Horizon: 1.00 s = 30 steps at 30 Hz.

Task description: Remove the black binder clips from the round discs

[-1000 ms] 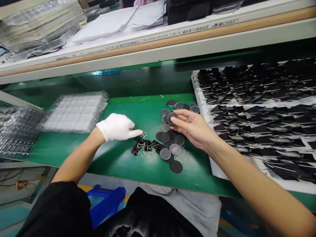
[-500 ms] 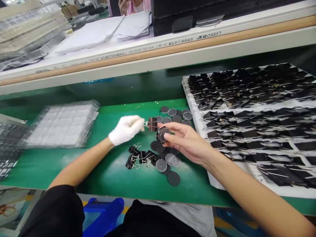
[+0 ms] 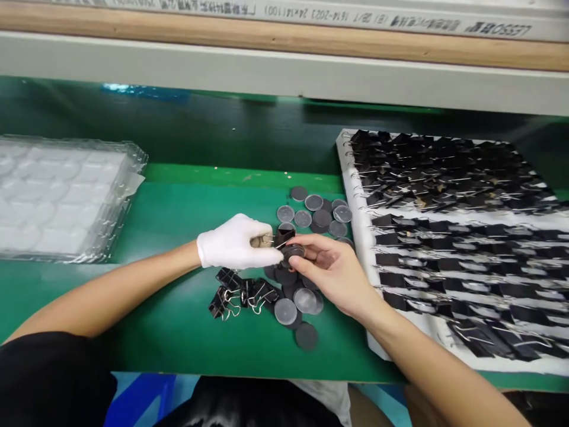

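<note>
My left hand (image 3: 240, 242), in a white glove, holds a black binder clip (image 3: 284, 237) by its wire handle, with its fingertips against a round dark disc (image 3: 293, 254). My right hand (image 3: 331, 267) is bare and pinches that disc between thumb and fingers, right beside the clip. Below my left hand, several loose binder clips (image 3: 244, 290) lie in a small heap on the green table (image 3: 178, 332). Dark and clear-rimmed discs (image 3: 285, 311) are scattered under and around my right hand, with more of them (image 3: 313, 202) farther back.
On the right, a white board (image 3: 362, 231) carries rows of black binder clips. Stacked clear plastic trays (image 3: 57, 196) sit at the left. A shelf edge (image 3: 267, 68) runs across above the table, and a blue stool (image 3: 140, 400) shows below the front edge.
The view has tilted down and shifted. My left hand has opened its grasp somewhat and moved closer to my right, so its fingertips now meet the disc. The clip has turned.
</note>
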Each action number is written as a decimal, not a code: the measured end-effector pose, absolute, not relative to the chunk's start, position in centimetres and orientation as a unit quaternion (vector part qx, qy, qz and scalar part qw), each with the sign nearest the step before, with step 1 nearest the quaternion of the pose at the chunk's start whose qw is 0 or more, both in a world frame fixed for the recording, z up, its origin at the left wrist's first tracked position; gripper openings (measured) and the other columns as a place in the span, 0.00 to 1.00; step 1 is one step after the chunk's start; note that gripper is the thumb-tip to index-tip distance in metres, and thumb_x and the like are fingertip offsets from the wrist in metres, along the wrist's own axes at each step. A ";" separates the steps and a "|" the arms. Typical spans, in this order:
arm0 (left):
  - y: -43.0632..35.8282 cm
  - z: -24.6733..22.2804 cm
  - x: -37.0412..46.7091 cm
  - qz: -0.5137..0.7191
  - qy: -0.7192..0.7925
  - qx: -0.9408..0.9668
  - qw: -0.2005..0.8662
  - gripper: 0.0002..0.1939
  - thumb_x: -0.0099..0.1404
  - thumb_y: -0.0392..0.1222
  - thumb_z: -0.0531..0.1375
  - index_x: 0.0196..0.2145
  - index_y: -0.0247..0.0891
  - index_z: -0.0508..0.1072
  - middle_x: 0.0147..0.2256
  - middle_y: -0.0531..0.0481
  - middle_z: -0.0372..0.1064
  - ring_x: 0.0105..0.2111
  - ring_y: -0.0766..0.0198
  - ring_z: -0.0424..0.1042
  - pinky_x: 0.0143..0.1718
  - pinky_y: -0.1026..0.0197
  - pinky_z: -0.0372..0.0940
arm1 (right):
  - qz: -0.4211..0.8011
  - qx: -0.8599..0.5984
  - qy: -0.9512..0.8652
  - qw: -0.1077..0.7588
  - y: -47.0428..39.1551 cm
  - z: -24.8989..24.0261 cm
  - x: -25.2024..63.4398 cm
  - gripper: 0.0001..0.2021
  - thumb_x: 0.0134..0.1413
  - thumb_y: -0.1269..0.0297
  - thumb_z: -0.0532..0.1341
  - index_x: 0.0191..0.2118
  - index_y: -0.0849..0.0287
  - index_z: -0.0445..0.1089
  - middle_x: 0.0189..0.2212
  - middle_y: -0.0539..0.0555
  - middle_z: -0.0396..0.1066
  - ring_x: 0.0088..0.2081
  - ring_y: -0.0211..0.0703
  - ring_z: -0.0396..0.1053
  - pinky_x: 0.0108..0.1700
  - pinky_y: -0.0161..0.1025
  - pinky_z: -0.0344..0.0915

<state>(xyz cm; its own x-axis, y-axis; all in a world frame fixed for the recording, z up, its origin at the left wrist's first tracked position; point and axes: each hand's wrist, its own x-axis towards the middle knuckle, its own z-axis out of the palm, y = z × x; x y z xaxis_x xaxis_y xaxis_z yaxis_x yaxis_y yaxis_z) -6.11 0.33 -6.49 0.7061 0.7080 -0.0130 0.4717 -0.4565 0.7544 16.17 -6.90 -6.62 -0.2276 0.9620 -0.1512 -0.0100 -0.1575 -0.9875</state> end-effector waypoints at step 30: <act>5.4 -0.7 -13.9 -0.233 0.568 0.734 0.289 0.41 0.64 0.80 0.45 0.29 0.42 0.80 0.16 0.49 0.69 0.19 0.59 0.69 0.29 0.58 0.61 | 0.515 -0.479 -0.531 0.473 -6.3 -5.8 16.5 0.15 0.57 0.57 0.71 0.49 0.50 0.76 0.49 0.55 0.76 0.46 0.46 0.74 0.40 0.42 0.78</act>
<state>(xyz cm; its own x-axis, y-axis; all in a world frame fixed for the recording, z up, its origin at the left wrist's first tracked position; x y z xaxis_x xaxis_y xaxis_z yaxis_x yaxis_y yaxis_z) -13.87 5.45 -0.71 0.2457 0.6999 -0.6706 0.9692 -0.1877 0.1593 16.54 -6.32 -5.76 -0.0936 0.9956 0.0094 0.0213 0.0114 -0.9997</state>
